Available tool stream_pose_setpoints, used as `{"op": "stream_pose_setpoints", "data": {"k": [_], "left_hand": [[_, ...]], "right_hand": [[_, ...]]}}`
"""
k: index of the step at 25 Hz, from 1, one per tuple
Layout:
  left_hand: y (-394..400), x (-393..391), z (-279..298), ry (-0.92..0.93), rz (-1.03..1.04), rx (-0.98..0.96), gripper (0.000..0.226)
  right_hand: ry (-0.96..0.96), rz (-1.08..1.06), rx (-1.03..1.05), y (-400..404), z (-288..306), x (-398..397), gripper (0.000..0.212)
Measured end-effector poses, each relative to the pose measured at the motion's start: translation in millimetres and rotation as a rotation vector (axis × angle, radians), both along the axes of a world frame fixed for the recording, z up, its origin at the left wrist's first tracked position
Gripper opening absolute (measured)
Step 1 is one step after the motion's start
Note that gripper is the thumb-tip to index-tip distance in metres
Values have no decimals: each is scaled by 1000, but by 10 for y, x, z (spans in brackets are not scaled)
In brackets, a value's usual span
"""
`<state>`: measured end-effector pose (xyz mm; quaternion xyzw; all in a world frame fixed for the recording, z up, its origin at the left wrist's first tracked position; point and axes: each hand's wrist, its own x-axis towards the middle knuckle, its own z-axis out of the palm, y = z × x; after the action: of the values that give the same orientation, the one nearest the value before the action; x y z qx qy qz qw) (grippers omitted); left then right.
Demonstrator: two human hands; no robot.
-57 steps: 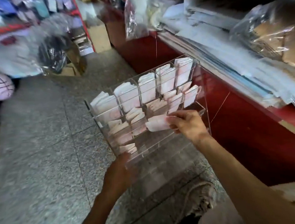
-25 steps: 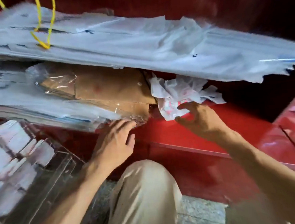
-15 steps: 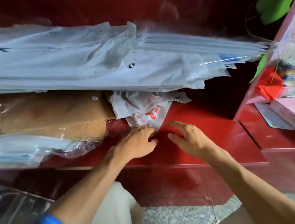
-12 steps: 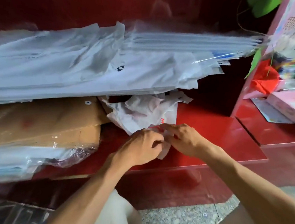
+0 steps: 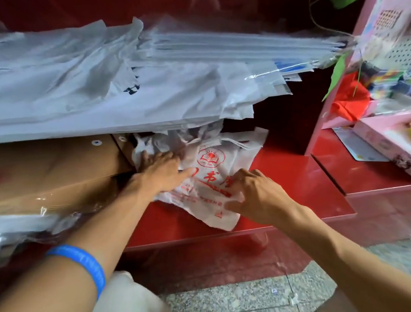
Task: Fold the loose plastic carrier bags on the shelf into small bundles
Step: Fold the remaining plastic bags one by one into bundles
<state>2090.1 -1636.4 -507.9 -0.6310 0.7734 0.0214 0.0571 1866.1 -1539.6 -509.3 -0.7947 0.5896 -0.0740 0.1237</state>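
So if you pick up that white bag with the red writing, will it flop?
Probably: the white bag is thin and crumpled, so it should droop. It looks light. It might slide on the glossy red shelf.

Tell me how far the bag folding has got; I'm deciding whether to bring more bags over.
No finished bundle shows here. In hand: the left hand and right hand press a white carrier bag with red print flat on the red shelf, unfolded. Left: that bag and the crumpled bags behind it.
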Motion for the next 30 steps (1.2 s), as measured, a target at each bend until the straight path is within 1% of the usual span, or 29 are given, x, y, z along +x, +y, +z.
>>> {"op": "stream_pose_setpoints", "data": {"k": [1, 3, 4, 6, 8, 9, 10, 11, 12, 13, 14, 16, 18, 20, 21, 22, 24, 26, 28, 29, 30], "left_hand": [[-54, 80, -31, 13, 46, -18, 74], [-145, 230, -70, 65, 122, -55, 69], [-179, 281, -84, 96, 151, -60, 66], [-231, 296, -124, 112, 225, -70, 56], [-187, 231, -124, 98, 271, -185, 48], [-128, 163, -117, 120, 247, -289, 44], [-49, 79, -112, 157, 169, -399, 41], [58, -25, -112, 188, 59, -475, 39], [172, -152, -126, 222, -36, -495, 39], [288, -285, -126, 263, -80, -438, 39], [372, -400, -153, 318, -73, -350, 42], [482, -576, -172, 469, 9, -171, 52], [503, -658, -133, 754, 87, 0, 54], [522, -705, -49, 974, 170, 209, 60], [559, -721, -17, 1028, 160, 258, 65], [606, -741, 13, 1030, 99, 240, 68], [732, -772, 76, 965, -76, 13, 69], [871, -748, 153, 970, -223, -231, 71], [972, -649, 197, 964, -350, -464, 73], [997, -580, 197, 914, -387, -552, 74], [976, -492, 148, 866, -384, -578, 75]], "right_hand": [[-43, -14, -16, 20, 4, -55, 35], [-76, -131, -12, 64, 62, -214, 42], [-39, -205, -2, 99, 105, -305, 44], [129, -315, -46, 194, 160, -454, 37], [269, -375, -176, 282, 153, -476, 30], [278, -383, -261, 290, 126, -458, 31], [238, -388, -330, 273, 103, -439, 36], [174, -404, -336, 229, 86, -452, 41], [107, -437, -290, 161, 76, -495, 47], [47, -480, -221, 89, 67, -549, 53], [-7, -522, -147, 29, 43, -603, 59], [-104, -586, -38, -23, -22, -693, 65], [-197, -613, 16, -20, -54, -725, 57], [-217, -614, 33, -14, -31, -724, 43], [-215, -619, -6, 3, 1, -721, 35], [-223, -625, -84, 35, 38, -716, 27], [-243, -636, -308, 119, 110, -717, 12], [-253, -611, -519, 196, 196, -679, 4], [-291, -560, -688, 203, 239, -593, 6], [-297, -529, -745, 190, 247, -530, 10], [-276, -498, -775, 158, 227, -468, 20]]}}
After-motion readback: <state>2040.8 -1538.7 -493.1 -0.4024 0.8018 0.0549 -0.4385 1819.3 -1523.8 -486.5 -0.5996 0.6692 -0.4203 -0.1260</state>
